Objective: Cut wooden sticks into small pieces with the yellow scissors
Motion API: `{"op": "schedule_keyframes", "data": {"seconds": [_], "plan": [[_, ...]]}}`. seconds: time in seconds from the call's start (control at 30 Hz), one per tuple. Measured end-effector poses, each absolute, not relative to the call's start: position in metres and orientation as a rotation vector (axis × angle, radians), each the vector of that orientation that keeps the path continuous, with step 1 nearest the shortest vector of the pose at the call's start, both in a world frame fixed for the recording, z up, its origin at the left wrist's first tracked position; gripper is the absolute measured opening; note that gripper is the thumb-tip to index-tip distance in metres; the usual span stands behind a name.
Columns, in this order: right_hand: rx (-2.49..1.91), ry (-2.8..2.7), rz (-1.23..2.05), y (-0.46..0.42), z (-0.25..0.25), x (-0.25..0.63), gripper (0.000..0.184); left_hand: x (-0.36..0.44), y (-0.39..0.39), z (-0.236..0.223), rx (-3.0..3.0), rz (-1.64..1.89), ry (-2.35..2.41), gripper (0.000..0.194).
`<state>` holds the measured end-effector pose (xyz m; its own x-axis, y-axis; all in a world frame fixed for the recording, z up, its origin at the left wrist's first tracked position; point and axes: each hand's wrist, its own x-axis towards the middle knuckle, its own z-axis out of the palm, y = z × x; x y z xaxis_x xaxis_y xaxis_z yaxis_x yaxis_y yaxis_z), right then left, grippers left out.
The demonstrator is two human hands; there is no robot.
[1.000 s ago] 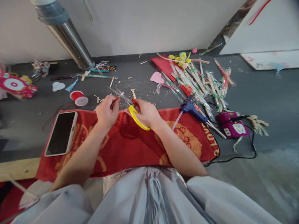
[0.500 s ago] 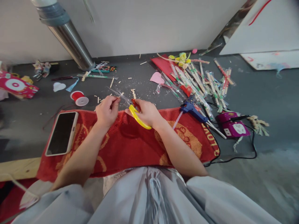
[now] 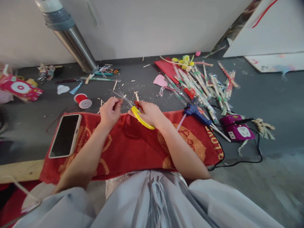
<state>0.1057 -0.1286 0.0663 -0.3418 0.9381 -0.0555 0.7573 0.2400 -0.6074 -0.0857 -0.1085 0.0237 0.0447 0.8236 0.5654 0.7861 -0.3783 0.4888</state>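
Yellow-handled scissors are gripped in my right hand, their blades pointing up and left over the table. My left hand is pinched close beside the blades; what its fingertips hold is too small to make out. Both hands hover near the back edge of a red towel with an orange pattern. Small pale stick pieces and crumbs lie on the dark table just beyond the blades.
A phone lies on the towel's left, near a red thread spool. A steel flask stands against the wall. To the right are a blue glue gun, wrapped sticks and a purple box with a black cable.
The whole view has shifted slightly, so things on the left appear a little further right. My hands and the scissors keep almost the same pose.
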Motion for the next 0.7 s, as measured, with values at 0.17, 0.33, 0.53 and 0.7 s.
{"op": "schedule_keyframes", "data": {"seconds": [0.17,0.33,0.53,0.7], "plan": [[-1.577,-2.257,0.788,-0.1266,0.0689,0.1066,0.058,-0.0872,-0.1036,0.0178,2.29,1.438,1.589,0.024],[-1.576,-2.296,0.781,-0.124,0.0693,0.1077,0.06,-0.0889,-0.1023,0.0149,2.275,1.442,1.59,0.025],[-1.534,-2.296,0.781,-0.1223,0.0674,0.1081,0.058,-0.0903,-0.1018,0.0138,2.268,1.435,1.573,0.023],[-1.528,-2.313,0.783,-0.1224,0.0671,0.1101,0.056,-0.0901,-0.1012,0.0142,2.231,1.425,1.576,0.024]]}}
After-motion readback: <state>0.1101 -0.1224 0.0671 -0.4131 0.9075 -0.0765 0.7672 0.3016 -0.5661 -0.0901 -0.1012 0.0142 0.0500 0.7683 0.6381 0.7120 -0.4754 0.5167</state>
